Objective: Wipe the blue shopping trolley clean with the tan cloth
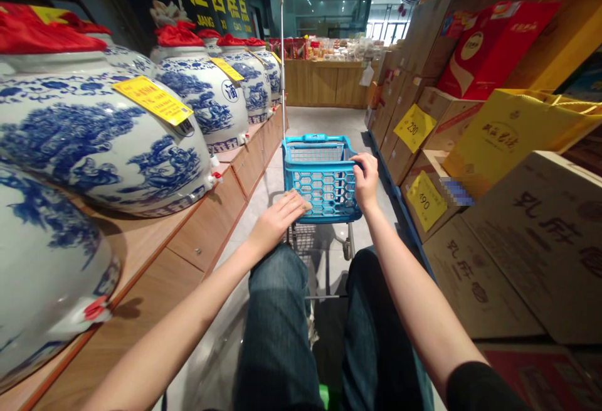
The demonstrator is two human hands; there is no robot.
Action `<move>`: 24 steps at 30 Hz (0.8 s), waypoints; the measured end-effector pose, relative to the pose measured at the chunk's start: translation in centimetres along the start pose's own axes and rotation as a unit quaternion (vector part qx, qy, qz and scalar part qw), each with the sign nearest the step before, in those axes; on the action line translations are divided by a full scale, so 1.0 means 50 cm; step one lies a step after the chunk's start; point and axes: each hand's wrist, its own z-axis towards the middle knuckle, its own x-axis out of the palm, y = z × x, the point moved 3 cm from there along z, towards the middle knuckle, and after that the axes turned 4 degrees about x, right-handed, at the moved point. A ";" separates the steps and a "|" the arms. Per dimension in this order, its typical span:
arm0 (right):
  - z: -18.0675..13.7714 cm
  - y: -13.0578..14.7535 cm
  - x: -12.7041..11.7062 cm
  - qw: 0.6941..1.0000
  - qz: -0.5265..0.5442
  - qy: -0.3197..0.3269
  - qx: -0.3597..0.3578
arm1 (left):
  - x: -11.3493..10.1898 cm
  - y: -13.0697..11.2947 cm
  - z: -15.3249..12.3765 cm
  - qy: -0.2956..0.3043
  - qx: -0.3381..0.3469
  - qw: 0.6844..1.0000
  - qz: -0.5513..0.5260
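Observation:
A blue plastic shopping basket [324,194] with honeycomb-patterned sides sits on a wheeled metal cart frame [348,245] ahead of my knees. My right hand [365,176] is closed over the basket's near right corner, thumb on the near side. Over my left knee, my left hand [281,215] lies palm down with its fingers stretched toward the basket's near left side. Its fingertips overlap the basket in view; whether they touch it I cannot tell. A thin upright pole [283,53] rises at the basket's left. The inside of the basket is only partly visible.
Large blue-and-white jars [103,128] with red cloth covers line a wooden ledge [221,210] on the left. Stacked cartons [493,273] and a yellow gift bag [512,135] stand on the right. An aisle floor [324,119] leads to a wooden counter [324,81] with packaged goods.

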 end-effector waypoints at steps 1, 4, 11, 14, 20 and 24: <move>0.000 -0.001 0.000 1.000 -0.003 0.002 0.003 | -0.003 0.006 0.001 -0.009 -0.018 1.000 0.000; 0.001 -0.002 0.002 1.000 0.000 0.000 0.005 | 0.005 -0.005 -0.005 0.000 -0.017 1.000 -0.012; 0.000 -0.003 0.000 1.000 -0.012 0.004 0.002 | 0.002 -0.023 0.003 0.030 -0.016 0.999 -0.018; 0.001 -0.002 0.000 1.000 -0.010 0.005 0.003 | -0.007 -0.019 0.021 0.014 -0.050 0.998 -0.021; -0.002 0.001 0.000 1.000 0.002 -0.005 0.002 | 0.009 -0.043 0.018 0.035 -0.017 0.999 -0.030; -0.003 0.000 0.001 1.000 0.002 -0.002 0.003 | 0.003 -0.033 0.016 0.054 0.059 0.996 -0.035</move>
